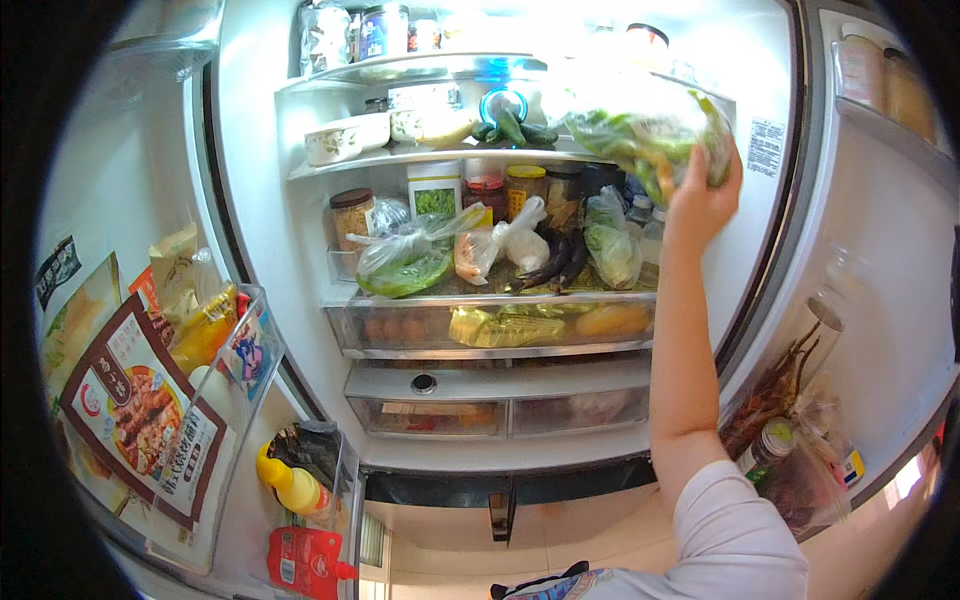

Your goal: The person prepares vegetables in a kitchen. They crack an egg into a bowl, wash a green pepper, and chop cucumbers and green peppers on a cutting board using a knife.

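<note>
My right hand (705,187) is raised at the upper right and gripping a clear plastic bag of green vegetables (637,139), in front of the right part of a refrigerator shelf. Left of the bag, several cucumbers (514,131) lie on that shelf beside a bowl with a leaf pattern (349,139). One shelf down are a bag of green leafy vegetables (409,262), smaller tied plastic bags (487,247), dark eggplants (559,259) and a bagged pale green vegetable (613,240). My left hand is out of view.
Jars (382,34) stand on the top shelf. Below the shelves are clear drawers (491,326). The open left door has a bin (255,352) with food packets and a yellow squeeze bottle (300,487). The right door holds jars (859,67) and a capped bottle (772,442).
</note>
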Available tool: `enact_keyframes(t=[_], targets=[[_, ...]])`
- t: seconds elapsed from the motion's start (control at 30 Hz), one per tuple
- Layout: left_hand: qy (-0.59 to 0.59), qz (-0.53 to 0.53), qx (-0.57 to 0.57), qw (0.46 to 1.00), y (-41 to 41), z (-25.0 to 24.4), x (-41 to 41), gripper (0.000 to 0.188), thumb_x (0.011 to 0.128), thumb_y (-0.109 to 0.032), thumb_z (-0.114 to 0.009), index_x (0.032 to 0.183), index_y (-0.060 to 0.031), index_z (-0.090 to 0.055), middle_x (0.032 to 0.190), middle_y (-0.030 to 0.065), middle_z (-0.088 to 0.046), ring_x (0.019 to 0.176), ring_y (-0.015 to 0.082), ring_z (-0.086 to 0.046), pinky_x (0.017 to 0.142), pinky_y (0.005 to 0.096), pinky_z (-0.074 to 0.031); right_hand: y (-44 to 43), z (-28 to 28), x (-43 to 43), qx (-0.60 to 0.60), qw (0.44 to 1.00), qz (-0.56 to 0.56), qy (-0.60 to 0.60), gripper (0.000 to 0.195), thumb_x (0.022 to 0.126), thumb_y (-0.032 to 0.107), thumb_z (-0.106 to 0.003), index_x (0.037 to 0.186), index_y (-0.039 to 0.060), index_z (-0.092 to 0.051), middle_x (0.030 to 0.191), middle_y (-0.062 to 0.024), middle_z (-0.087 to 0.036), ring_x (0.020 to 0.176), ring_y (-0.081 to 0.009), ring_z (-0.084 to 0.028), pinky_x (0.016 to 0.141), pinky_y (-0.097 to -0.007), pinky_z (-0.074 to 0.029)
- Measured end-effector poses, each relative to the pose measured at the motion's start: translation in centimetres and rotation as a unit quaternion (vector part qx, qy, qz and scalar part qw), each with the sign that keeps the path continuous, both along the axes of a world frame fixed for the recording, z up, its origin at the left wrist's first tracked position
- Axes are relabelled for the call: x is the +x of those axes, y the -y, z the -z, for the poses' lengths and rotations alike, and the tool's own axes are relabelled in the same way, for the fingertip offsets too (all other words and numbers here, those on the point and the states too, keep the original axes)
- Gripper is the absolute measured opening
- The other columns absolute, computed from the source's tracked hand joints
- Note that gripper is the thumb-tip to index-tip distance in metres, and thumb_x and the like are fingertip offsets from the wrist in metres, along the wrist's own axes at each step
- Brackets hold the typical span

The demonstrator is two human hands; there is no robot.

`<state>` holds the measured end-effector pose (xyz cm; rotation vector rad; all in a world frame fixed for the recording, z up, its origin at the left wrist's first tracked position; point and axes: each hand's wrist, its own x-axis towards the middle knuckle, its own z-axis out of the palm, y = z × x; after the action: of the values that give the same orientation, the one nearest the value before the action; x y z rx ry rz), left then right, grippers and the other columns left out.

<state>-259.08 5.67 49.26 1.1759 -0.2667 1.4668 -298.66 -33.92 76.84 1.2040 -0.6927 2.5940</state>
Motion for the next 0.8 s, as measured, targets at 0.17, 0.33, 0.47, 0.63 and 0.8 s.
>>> enact_keyframes(t=[0.17,0.33,0.47,0.63,0.8], targets=[[0.058,0.203,0.148,0.966,6.5,-3.5,-8.2,0.087,0.076,-0.055,-0.071,0.134,0.0020,-0.041,0.134,0.0207,-0.040,0.124,0.0344,-0.040,0.103,0.0508,-0.034,-6.9,6.0,-1.7,-0.044,0.993,-0.105,0.042,0.039,0.093,0.009,-0.064,0.130,0.0012,-0.053,0.129,-0.0119,-0.055,0.113,-0.0204,-0.057,0.093,-0.0314,-0.050],[0.086,0.490,0.310,0.810,13.8,-6.6,-16.0,0.104,0.065,-0.060,-0.079,0.139,0.0014,-0.039,0.145,0.0239,-0.035,0.135,0.0385,-0.034,0.110,0.0556,-0.028,-13.8,13.7,-4.0,0.012,0.985,-0.123,0.117,0.053,0.090,0.003,-0.064,0.139,0.0110,-0.045,0.132,-0.0106,-0.054,0.109,-0.0233,-0.060,0.080,-0.0357,-0.059],[0.068,0.677,0.240,0.692,19.0,-6.4,-21.2,0.112,0.070,-0.051,-0.081,0.150,0.0020,-0.024,0.151,0.0254,-0.030,0.143,0.0380,-0.027,0.116,0.0513,-0.024,-17.9,20.7,-4.5,0.086,0.982,-0.163,0.040,0.047,0.089,0.011,-0.065,0.131,0.0013,-0.050,0.120,-0.0159,-0.061,0.106,-0.0259,-0.062,0.087,-0.0408,-0.053],[0.063,0.656,0.366,0.657,19.3,-2.7,-21.5,0.117,0.064,-0.058,-0.082,0.148,-0.0002,-0.024,0.141,0.0249,-0.036,0.127,0.0411,-0.038,0.110,0.0570,-0.020,-20.5,25.3,-4.0,0.184,0.917,-0.261,-0.240,0.038,0.094,0.028,-0.061,0.116,-0.0031,-0.058,0.107,-0.0202,-0.064,0.098,-0.0308,-0.063,0.086,-0.0407,-0.049],[-0.013,0.688,0.492,0.533,17.6,0.0,-18.4,0.055,0.071,-0.033,-0.080,0.114,-0.0059,-0.060,0.121,0.0180,-0.051,0.111,0.0347,-0.047,0.101,0.0463,-0.032,-19.7,27.7,-1.6,0.218,0.870,-0.301,-0.325,0.032,0.092,0.020,-0.064,0.115,-0.0030,-0.060,0.107,-0.0199,-0.066,0.097,-0.0319,-0.065,0.085,-0.0398,-0.050]])
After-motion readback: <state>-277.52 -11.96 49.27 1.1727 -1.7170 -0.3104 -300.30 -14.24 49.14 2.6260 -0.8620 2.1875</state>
